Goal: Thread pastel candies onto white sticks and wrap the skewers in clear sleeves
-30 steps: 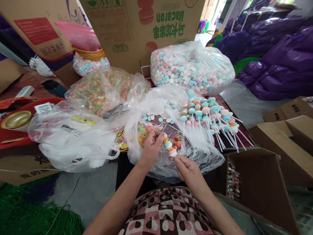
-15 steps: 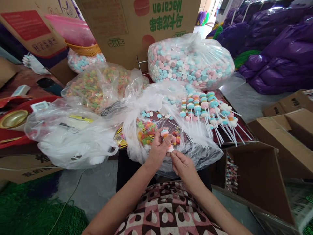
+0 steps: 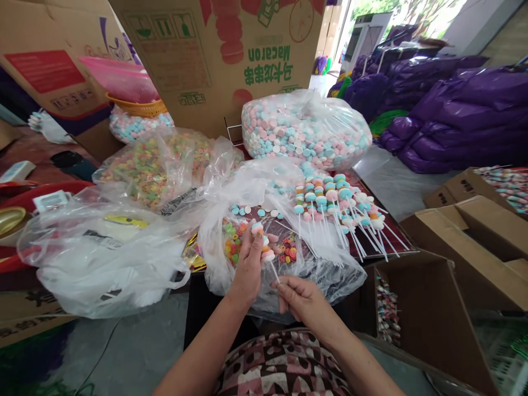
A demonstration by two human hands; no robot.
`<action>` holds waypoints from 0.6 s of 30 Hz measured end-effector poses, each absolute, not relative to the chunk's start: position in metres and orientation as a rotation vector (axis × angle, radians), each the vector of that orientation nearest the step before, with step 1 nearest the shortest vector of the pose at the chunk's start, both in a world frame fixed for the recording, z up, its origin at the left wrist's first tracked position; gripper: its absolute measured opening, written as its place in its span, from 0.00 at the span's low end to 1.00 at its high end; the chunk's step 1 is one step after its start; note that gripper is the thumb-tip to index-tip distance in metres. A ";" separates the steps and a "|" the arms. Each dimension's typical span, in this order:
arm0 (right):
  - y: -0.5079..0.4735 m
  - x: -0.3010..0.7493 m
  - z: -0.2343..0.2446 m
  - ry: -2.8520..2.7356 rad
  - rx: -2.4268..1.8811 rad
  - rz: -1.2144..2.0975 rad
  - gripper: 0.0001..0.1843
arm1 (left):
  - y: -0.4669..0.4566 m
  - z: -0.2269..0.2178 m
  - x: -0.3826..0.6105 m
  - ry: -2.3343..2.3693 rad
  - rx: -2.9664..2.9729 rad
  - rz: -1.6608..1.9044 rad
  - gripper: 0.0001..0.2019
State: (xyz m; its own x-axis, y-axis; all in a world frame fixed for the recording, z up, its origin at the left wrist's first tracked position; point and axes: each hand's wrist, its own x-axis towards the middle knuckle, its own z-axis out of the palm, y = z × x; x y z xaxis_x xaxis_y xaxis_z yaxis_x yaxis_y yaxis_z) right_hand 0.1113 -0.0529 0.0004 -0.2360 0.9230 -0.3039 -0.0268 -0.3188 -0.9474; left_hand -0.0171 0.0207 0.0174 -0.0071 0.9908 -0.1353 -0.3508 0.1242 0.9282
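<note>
A marshmallow skewer [image 3: 267,256] with pink, white and blue marshmallows and orange gummy pieces is held between both hands. My left hand [image 3: 249,261] is closed around the candy stack. Lower down, my right hand [image 3: 297,296] pinches the bare white stick. Just behind the left hand lie green and orange gummy rings [image 3: 233,235], and red ones [image 3: 287,249] lie to its right, on clear plastic. Loose marshmallows [image 3: 247,210] form a short row farther back. Finished-looking skewers [image 3: 330,198] are piled at the right, sticks pointing toward me.
A large bag of marshmallows [image 3: 305,132] and a bag of gummy rings [image 3: 165,165] stand behind. White plastic bags [image 3: 111,258] lie at the left. An open cardboard box [image 3: 429,308] with wrapped pieces inside sits at the lower right. Purple bundles [image 3: 466,115] fill the far right.
My right hand has slid down the stick away from the candy, so more white stick shows. My left hand still holds the stack. The view has tilted up.
</note>
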 end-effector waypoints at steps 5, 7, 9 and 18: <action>-0.022 0.127 0.029 -0.987 -1.311 1.441 0.22 | 0.016 0.009 -0.020 1.027 0.861 1.243 0.34; -0.002 0.133 0.036 -0.897 -1.322 1.325 0.22 | 0.014 0.008 -0.021 1.040 0.919 1.222 0.34; 0.021 0.135 0.038 -0.833 -1.335 1.235 0.22 | 0.013 0.007 -0.022 1.047 0.953 1.222 0.32; 0.083 0.118 0.030 -0.850 -1.340 1.114 0.15 | 0.010 -0.001 -0.026 1.031 0.933 1.203 0.25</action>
State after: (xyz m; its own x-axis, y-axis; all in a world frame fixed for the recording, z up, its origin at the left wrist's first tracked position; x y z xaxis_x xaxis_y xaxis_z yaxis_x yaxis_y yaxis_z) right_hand 0.1182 0.0835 0.0297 0.2896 0.9482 -0.1309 -0.1237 -0.0985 -0.9874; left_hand -0.0256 0.0102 -0.0013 0.0609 0.9908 -0.1209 -0.2708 0.1330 0.9534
